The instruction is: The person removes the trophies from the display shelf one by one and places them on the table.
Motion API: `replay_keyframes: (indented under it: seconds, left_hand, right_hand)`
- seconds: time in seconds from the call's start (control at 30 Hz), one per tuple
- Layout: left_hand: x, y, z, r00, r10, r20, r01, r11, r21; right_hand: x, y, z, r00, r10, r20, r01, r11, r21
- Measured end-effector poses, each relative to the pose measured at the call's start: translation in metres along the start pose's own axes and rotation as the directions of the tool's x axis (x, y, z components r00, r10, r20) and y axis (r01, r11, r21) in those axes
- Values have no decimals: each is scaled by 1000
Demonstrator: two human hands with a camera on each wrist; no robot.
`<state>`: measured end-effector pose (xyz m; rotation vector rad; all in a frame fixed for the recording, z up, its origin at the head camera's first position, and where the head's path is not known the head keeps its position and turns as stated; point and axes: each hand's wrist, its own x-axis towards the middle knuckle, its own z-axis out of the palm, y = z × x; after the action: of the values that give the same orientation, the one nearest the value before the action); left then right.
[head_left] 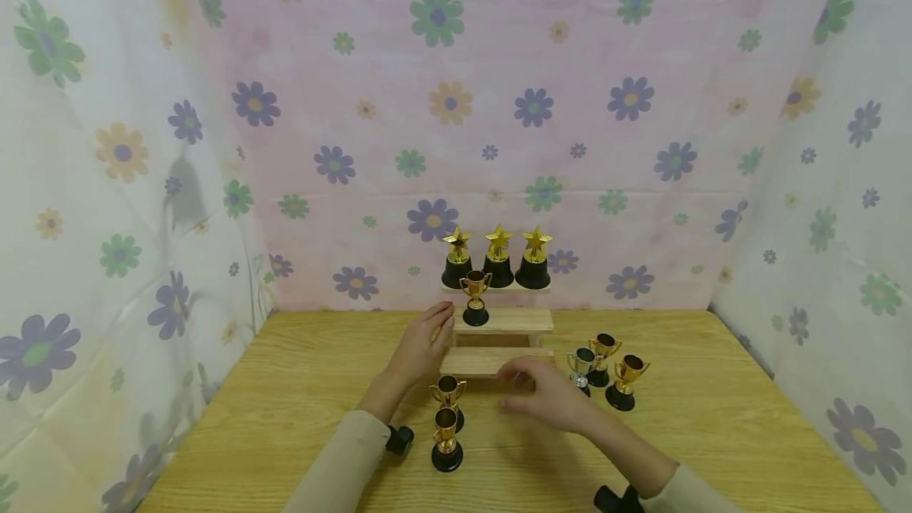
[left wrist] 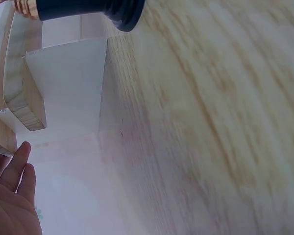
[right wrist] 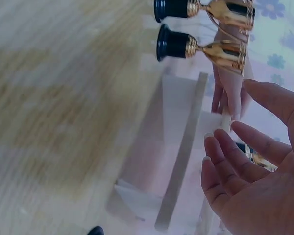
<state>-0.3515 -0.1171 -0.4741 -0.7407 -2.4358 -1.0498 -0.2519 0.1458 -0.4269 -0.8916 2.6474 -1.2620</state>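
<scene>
My left hand is at the left end of a three-tier wooden stand, its fingers straight against the side. In the left wrist view, those fingers reach up to the end of a wooden tier. A gold trophy cup with a black base stands on the middle tier, at its left. Three gold star trophies line the top tier. My right hand hovers before the bottom tier, fingers loosely bent, holding nothing; the right wrist view shows its palm bare.
Two gold cups stand one behind the other at front left of the stand. To the right are a silver cup, partly behind my right hand, and two more gold cups. A flowered cloth hangs behind the wooden table.
</scene>
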Motion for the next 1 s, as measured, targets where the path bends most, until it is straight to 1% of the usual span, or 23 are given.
replay_keyframes:
  seconds: [0.17, 0.3, 0.5, 0.73, 1.0]
  left_hand:
    - [0, 0, 0, 1000, -3, 3, 3, 1000, 9]
    - [0, -1, 1, 1000, -17, 11, 17, 1000, 12]
    - [0, -2, 1, 1000, -21, 15, 20, 1000, 10]
    - [0, -1, 0, 1000, -10, 9, 10, 1000, 14]
    - [0, -1, 0, 1000, -21, 13, 20, 1000, 6]
  right_hand:
    - [3, 3, -10, 999, 14, -32, -16, 999, -40]
    - [6, 4, -17, 998, 44, -44, -45, 999, -17]
    - [13, 4, -25, 991, 72, -112, -76, 997, -26]
    - [24, 3, -28, 984, 66, -167, -71, 997, -20]
    - [41, 5, -28, 975, 74, -210, -86, 995, -49]
